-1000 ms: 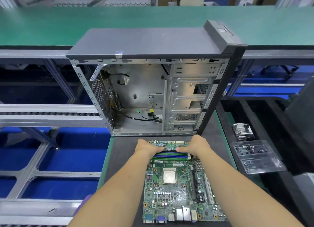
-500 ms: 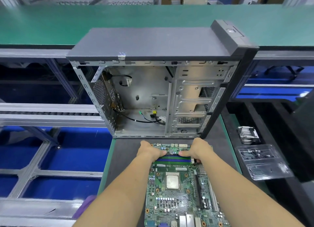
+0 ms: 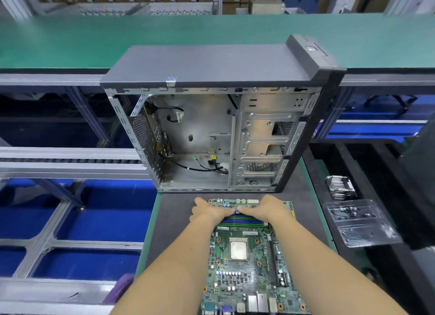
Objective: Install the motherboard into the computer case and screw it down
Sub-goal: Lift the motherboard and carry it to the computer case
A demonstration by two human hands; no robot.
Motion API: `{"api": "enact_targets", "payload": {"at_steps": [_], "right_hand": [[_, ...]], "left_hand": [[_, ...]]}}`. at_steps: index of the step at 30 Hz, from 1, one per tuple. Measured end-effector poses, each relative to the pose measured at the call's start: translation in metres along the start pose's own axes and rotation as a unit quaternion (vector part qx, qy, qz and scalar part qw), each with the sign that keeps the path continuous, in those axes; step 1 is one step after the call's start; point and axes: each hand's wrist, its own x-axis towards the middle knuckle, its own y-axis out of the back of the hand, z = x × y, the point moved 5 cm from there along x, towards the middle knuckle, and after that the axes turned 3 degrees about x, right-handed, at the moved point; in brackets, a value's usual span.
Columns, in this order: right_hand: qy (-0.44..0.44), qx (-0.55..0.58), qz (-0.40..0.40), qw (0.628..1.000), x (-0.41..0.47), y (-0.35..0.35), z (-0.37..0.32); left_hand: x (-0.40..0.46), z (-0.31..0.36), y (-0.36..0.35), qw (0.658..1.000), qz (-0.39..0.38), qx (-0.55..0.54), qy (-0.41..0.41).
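Green circuit board, the motherboard (image 3: pixel 249 255) lies flat on the dark worktop (image 3: pixel 174 232) just in front of the open computer case (image 3: pixel 211 131), not yet inside it. The left hand (image 3: pixel 209 212) and right hand (image 3: pixel 266 208) rest palm-down on the memory modules (image 3: pixel 243 220) at its far end, fingers extended and meeting at the middle; neither appears to clasp anything. Risk: uneven pressure could flex the board or crack a slot. Loose cables (image 3: pixel 202 167) on the case floor could be trapped beneath the board during insertion. The fingertips' exact contact is obscured, the board's near edge is cut off, and the contents of the clear tray (image 3: pixel 360 222) are indistinct.
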Motion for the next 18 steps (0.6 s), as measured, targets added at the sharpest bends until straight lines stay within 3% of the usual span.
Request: {"api": "enact_targets", "payload": {"at_steps": [13, 15, 18], "right_hand": [[-0.074, -0.077, -0.038, 0.994, 0.007, -0.008, -0.005], [-0.072, -0.064, -0.012, 0.995, 0.001, -0.007, -0.005], [-0.055, -0.01, 0.09, 0.994, -0.018, -0.009, -0.001]], "left_hand": [[0.007, 0.001, -0.001, 0.999, -0.009, 0.042, -0.018], [0.005, -0.002, -0.001, 0.998, -0.004, 0.047, -0.029], [-0.001, -0.008, -0.002, 0.995, 0.024, 0.062, -0.075]]}}
